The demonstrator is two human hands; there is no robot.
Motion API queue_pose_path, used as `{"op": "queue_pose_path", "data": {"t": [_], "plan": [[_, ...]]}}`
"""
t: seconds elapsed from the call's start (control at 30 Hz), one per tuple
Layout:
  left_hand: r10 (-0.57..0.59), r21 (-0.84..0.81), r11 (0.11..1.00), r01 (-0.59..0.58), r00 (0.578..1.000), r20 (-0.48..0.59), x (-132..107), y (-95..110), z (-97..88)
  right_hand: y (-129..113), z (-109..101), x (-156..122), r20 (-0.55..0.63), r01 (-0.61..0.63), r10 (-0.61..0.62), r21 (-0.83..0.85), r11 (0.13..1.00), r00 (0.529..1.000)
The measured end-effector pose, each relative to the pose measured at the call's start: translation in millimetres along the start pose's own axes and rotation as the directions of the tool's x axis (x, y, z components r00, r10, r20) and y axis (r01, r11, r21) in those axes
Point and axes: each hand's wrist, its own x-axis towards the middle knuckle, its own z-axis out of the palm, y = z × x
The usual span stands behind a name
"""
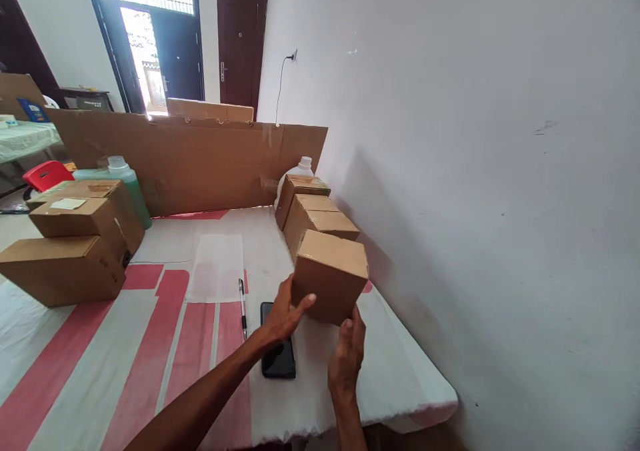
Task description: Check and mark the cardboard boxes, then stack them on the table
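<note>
A small brown cardboard box (330,281) is held between my two hands, its near side tilted a little. My left hand (287,314) presses its left side, thumb along the near face. At the lower right corner, the fingers of my right hand (347,354) rest against the box. Directly behind it stand another cardboard box (325,214) and a taller cardboard box (309,183). Beneath my left wrist lies a black smartphone (279,359), partly covered by the arm. A pen (243,308) lies left of the phone, near a white sheet of paper (215,268).
Several cardboard boxes (63,270) stand at the left, beside a green jug (131,188). A white jug (304,164) is behind the right-hand boxes. An upright cardboard panel (200,161) borders the table's far side. A white wall (475,171) runs along the right.
</note>
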Motion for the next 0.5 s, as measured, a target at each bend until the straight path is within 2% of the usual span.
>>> {"op": "queue_pose_path", "data": {"t": [0.03,0.1,0.2,0.3,0.37,0.43,0.5], "plan": [[0.003,-0.028,1.0,-0.004,0.999,-0.037,-8,3,-10.9,-10,6,-9,0.027,0.044,-0.044,0.006,0.999,0.999],[0.006,-0.057,0.998,-0.014,0.99,-0.139,-26,10,-45.6,-31,22,-29,0.128,0.159,-0.161,0.027,0.987,0.979],[0.02,-0.038,0.999,-0.035,0.937,-0.348,-55,21,-115.7,-57,60,-69,0.342,0.294,-0.305,0.084,0.952,0.889],[0.03,0.019,1.0,-0.024,0.828,-0.559,-92,29,-182.4,-71,101,-119,0.508,0.383,-0.413,0.17,0.908,0.756],[0.029,0.066,0.998,0.021,0.745,-0.666,-118,32,-215.9,-72,121,-153,0.566,0.431,-0.493,0.252,0.867,0.661],[0.022,0.112,0.99,0.088,0.682,-0.731,-143,31,-238.7,-68,132,-181,0.601,0.471,-0.577,0.346,0.811,0.553],[0.002,0.143,0.976,0.167,0.644,-0.765,-161,29,-252.1,-62,136,-198,0.626,0.503,-0.639,0.415,0.758,0.448]]}}
